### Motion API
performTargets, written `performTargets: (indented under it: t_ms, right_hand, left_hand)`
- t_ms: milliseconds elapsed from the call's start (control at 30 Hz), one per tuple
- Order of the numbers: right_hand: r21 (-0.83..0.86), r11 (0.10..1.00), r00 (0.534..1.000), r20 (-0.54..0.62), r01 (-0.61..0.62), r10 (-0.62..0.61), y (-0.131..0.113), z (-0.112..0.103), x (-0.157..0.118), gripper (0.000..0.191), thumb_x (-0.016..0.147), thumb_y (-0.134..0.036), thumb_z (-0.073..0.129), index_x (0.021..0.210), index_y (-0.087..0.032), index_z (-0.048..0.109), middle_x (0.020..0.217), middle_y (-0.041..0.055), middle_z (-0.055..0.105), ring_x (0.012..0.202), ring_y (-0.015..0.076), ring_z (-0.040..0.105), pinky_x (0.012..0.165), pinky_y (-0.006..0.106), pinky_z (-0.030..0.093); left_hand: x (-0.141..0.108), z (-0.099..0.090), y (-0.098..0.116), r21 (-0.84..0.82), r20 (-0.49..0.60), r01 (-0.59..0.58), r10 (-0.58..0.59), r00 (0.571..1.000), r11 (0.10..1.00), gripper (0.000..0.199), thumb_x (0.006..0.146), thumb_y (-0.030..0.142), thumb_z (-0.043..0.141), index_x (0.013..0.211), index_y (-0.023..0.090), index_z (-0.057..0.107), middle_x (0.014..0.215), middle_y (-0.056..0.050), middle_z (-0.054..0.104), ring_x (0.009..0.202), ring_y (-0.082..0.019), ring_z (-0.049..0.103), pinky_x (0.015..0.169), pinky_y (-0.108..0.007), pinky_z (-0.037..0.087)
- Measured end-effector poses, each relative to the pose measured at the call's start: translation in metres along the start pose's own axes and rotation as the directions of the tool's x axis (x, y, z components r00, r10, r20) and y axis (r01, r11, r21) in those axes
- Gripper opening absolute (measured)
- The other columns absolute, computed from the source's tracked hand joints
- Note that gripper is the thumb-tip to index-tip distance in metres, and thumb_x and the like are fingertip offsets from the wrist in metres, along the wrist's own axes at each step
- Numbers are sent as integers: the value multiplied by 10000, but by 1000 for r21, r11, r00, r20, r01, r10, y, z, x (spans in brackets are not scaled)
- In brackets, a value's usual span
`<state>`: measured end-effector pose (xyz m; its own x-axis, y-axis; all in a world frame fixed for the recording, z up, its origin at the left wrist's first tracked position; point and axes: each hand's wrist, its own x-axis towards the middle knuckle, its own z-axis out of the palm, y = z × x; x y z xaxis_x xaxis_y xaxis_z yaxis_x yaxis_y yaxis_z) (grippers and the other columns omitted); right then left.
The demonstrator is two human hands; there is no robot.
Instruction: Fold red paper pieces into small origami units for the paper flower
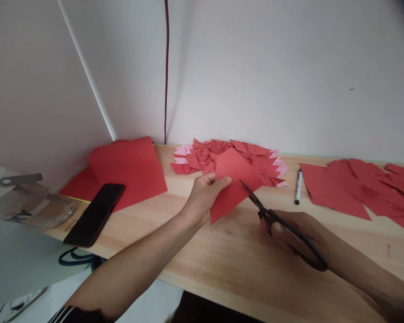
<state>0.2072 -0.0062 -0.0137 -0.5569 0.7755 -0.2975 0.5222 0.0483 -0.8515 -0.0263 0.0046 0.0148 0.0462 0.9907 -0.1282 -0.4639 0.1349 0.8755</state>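
My left hand (203, 195) pinches a piece of red paper (235, 172) by its left side, thumb on top, holding it above the table. In my right hand (289, 231) is a pair of dark scissors (267, 213), my fingers wrapped round the handles. The blades point up and left and lie against the lower right part of the paper. Whether they have cut into it I cannot tell. Behind the paper, a heap of folded red and pink paper pieces (205, 154) lies along the wall, partly hidden by the held sheet.
Larger red sheets (131, 166) lie at the back left, with a black phone (96, 215) against them. A clear plastic jug (40, 206) stands at the left edge. To the right are a white marker (298, 186) and a spread of red paper pieces (363, 188) on the wooden table (202, 264).
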Motion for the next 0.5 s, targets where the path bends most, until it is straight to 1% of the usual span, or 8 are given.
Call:
performTargets:
  t_ms: [67,167,233,300,367,433,500]
  right_hand:
    - [1,1000,1000,13,-21,21,4,-1,1,399,877,-570,427,917,-227,626,577,-7,531,450,129,444,398,251,334]
    - [33,999,999,35,-9,8,3,-1,1,420,873,-578,423,899,-206,616,579,-7,520,453,120,434,398,240,326]
    - [35,999,1000,21,-24,23,-4,1,-1,409,868,-570,442,878,-197,610,531,-25,475,439,107,402,390,225,297]
    - [47,998,999,-17,-33,34,-14,3,-4,379,871,-541,457,858,-193,606,508,-39,439,430,95,376,387,214,269]
    - [71,997,998,-43,-42,45,-21,5,-6,348,880,-505,460,848,-190,605,535,-34,455,432,90,384,394,213,268]
    - [80,996,998,-44,-42,45,-25,5,-8,323,875,-487,476,839,-192,603,571,-28,482,425,81,383,396,214,265]
    - [70,997,999,-39,-30,32,-27,4,-8,321,877,-486,474,836,-195,605,560,-33,474,416,76,367,398,215,258]
  left_hand:
    - [0,0,0,5,1,-1,1,1000,1000,206,701,314,726,759,127,661,695,-31,667,589,-106,586,575,-209,449]
    - [0,0,1,0,6,-5,5,1000,1000,196,708,303,721,765,125,663,700,-35,670,593,-104,589,573,-204,450]
    - [0,1,1,-4,2,0,0,1000,1000,193,703,294,725,767,122,665,696,-36,670,591,-106,590,573,-206,452]
    - [0,1,1,-8,-3,9,-9,1000,1000,196,697,291,729,768,120,666,691,-37,669,586,-107,590,573,-209,454]
    - [0,1,1,-12,-1,15,-15,1000,1000,201,696,293,730,770,118,667,690,-38,667,583,-106,588,570,-209,452]
    - [0,2,1,-16,3,14,-14,1000,1000,200,698,292,729,773,117,669,686,-37,664,582,-103,585,570,-207,448]
    - [-1,2,1,-12,-1,16,-16,1000,1000,201,693,290,732,766,115,668,677,-35,659,581,-102,582,570,-206,444]
